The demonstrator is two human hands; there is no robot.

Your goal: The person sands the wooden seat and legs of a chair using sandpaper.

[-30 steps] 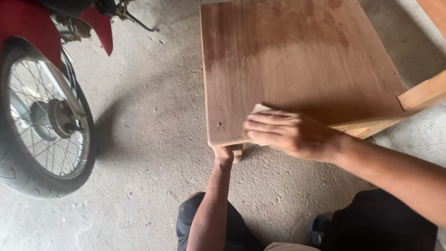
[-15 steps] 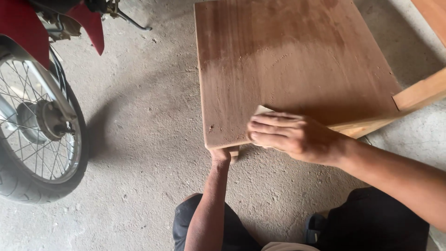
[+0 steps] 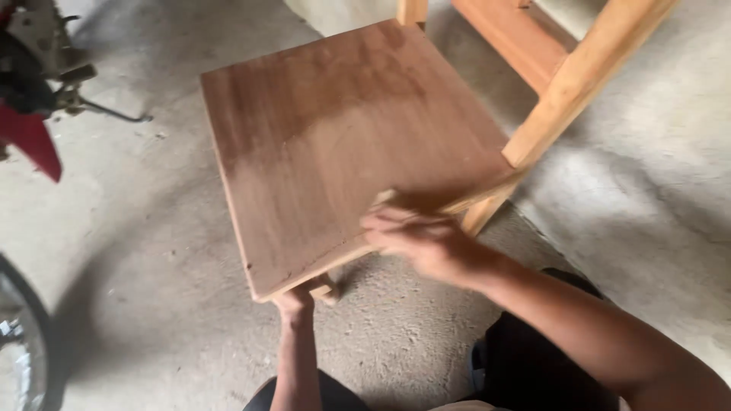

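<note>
A square brown wooden seat board [image 3: 335,137] of a chair lies in front of me, dusty with sanding marks across its middle. My right hand [image 3: 415,240] presses a pale piece of sandpaper [image 3: 383,198] flat against the board near its front edge; the hand is blurred. My left hand [image 3: 295,303] reaches under the board's front corner and grips a wooden leg [image 3: 324,288] there, with most of its fingers hidden by the board.
Lighter wooden chair rails [image 3: 579,76] rise at the upper right. A red motorcycle part [image 3: 27,137] and a bit of its wheel [image 3: 15,335] show at the left edge. The floor [image 3: 137,251] is rough grey concrete with sawdust. My dark trousers [image 3: 525,373] are at the bottom.
The view has swung right and tilted, so the motorcycle slid mostly out of frame. My right hand has shifted along the board's front edge with the sandpaper. The left hand stays on the leg.
</note>
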